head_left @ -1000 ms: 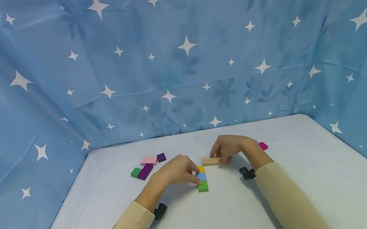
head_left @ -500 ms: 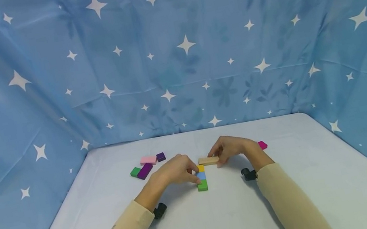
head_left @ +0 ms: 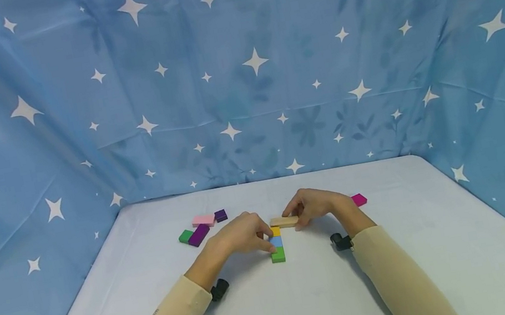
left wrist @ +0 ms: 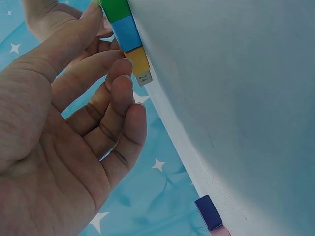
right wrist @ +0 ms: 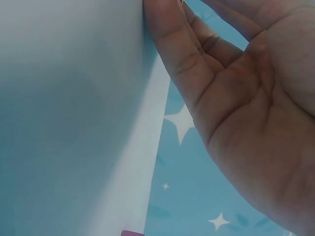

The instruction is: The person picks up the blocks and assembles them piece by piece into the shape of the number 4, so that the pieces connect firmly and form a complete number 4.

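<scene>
Left hand holds a row of small blocks from its left edge: thumb at the green block, forefinger at the yellow block, blue block between. Right hand pinches the right end of a plain wooden block, lying crosswise at the row's far end. Judged light, rigid, fairly smooth, not fragile; best grip probably across the long sides near the free right end, since loose neighbours may slide if nudged.
</scene>
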`<state>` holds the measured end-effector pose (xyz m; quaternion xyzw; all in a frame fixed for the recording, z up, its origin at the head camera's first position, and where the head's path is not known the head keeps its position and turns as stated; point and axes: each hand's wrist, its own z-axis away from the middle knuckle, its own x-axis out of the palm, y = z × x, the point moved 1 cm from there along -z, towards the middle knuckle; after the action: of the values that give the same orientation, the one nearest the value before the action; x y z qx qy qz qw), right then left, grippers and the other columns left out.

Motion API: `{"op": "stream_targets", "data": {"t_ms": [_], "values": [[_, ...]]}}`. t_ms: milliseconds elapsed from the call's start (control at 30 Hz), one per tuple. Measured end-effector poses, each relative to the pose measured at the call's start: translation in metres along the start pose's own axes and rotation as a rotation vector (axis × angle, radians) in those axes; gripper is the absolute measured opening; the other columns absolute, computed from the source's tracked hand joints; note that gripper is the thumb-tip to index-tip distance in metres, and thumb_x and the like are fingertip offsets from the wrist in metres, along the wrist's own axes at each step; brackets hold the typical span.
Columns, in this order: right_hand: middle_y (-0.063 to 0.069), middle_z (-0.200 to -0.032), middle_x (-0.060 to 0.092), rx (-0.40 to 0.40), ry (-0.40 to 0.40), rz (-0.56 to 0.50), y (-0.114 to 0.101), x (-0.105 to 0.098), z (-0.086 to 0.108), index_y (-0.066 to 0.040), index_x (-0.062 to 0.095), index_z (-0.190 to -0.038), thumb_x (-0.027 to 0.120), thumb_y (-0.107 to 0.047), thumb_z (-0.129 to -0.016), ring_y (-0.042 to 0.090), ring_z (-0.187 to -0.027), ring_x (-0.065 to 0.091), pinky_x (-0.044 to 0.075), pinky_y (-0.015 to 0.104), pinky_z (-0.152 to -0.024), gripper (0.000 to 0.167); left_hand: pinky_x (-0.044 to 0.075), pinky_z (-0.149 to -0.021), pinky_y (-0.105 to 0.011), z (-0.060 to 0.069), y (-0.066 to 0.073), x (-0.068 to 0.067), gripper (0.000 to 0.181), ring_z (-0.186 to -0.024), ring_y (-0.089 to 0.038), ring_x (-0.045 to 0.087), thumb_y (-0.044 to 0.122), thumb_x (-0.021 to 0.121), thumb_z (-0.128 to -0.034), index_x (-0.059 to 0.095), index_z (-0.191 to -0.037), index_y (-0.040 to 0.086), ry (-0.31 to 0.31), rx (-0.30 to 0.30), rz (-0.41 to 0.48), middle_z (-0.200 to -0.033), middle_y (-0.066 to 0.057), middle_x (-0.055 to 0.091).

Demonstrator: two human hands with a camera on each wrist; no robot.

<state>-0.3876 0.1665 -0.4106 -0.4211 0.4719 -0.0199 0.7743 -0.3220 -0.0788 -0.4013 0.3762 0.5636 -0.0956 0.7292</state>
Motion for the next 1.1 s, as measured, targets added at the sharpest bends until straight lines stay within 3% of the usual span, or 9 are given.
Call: {"op": "stream_targets", "data": {"t_ms": [367, 1100], "values": [[0.0, -0.086, 0.071, -0.044, 0.0, 0.046, -0.005, 0.003, -0.004, -0.014, 0.08, -0.118, 0.088, -0.009, -0.083, 0.015, -0.075, 0.055, 0.044, 0.029, -0.069, 0.036, 0.044, -0.059, -0.023, -0.001, 0.0, -0.001, 0.036, -0.065, -0.008, 0.052, 0.036, 0.087, -0.0855, 0.082, -0.113, 0.013, 0.0, 0.009, -0.011, -0.073, 0.008, 0.065], [-0.003, -0.088, 0.073, -0.002, 0.025, 0.071, -0.012, 0.009, -0.008, -0.014, 0.08, -0.119, 0.085, -0.009, -0.086, 0.012, -0.073, 0.056, 0.049, 0.025, -0.067, 0.034, 0.047, -0.063, -0.023, -0.001, 0.0, 0.0, 0.038, -0.071, -0.008, 0.055, 0.04, 0.086, -0.0853, 0.082, -0.114, 0.015, -0.011, -0.024, -0.025, -0.077, 0.009, 0.069]]}}
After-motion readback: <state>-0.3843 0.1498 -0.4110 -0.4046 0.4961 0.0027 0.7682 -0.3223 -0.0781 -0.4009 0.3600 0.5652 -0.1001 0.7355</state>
